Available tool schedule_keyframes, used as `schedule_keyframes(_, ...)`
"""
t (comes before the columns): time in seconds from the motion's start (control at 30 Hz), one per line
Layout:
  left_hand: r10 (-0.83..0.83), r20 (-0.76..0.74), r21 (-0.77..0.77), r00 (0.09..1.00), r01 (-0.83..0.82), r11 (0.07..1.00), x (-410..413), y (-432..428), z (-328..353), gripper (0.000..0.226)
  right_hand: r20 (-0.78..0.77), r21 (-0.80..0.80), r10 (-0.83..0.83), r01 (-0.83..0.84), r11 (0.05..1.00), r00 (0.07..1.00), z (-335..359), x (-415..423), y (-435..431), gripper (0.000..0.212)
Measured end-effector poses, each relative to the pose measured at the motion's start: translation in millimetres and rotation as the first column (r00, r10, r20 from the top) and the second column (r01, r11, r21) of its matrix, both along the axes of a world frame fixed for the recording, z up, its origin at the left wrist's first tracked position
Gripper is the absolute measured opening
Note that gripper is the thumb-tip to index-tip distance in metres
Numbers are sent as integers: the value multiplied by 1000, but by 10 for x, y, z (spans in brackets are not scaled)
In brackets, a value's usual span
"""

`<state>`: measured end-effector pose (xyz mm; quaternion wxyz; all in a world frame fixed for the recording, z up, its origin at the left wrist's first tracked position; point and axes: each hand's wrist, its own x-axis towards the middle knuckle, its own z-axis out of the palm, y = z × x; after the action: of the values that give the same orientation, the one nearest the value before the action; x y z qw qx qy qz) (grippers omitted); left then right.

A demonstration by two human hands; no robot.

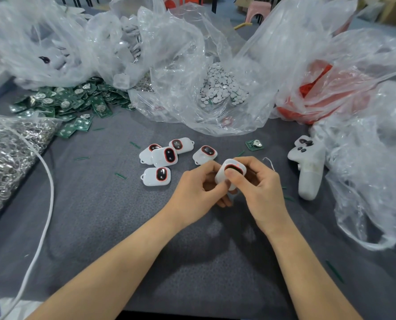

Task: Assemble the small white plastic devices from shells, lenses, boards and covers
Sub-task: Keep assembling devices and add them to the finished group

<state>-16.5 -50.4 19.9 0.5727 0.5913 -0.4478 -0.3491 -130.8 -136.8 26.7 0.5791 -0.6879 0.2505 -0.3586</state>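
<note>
— Where is the device [220,176]?
— Over the desk [123,227], near its middle, held between both hands. The left hand [199,185] has its grip clamped on the shell's left side, thumb on the near edge. The right hand [259,183] has its grip clamped on the right side, thumb pressed on the front just below the red-rimmed dark lens [235,166].
— And the others?
— Five finished devices [165,156] lie face up just left of the hands, two of them overlapping. A lone board [254,144] sits beyond the right hand.
— The stock?
— A heap of green boards [72,102] lies at the far left. White discs [222,86] fill the middle clear bag, and metal rings [7,146] are bagged at the left edge. A white controller [307,167] lies right of the hands, and a white cable [46,204] curves down the left side.
</note>
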Motion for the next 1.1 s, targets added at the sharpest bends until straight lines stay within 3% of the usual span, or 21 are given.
schedule_keyframes(0.4, 21, -75, -29, 997, -23, 999, 20, 3, 25, 13, 23, 30, 46, -46, 998, 999, 29, -4, 3, 18)
schedule_keyframes(0.73, 26, -142, -17, 990, -29, 999, 30, -11, 18, 14, 42, 96, -13, 9, 995, 999, -2, 24, -42, 16)
schedule_keyframes(0.83, 82, -73, -28, 994, -84, 996, -8, 6, 23, 26, 7, 73, -6, 6, 997, 1000, 22, 10, -38, 16)
schedule_keyframes(1.0, 291, 196, -119, 936, -271, 955, -16, 19, -41, 47, -66, 150, 135, -124, 981, 989, 28, 9, 47, 14)
schedule_keyframes(1.1, 405, 160, -105, 900, -392, 914, -24, -44, -82, 48, -89, 153, 136, -121, 981, 987, 41, 47, 92, 12)
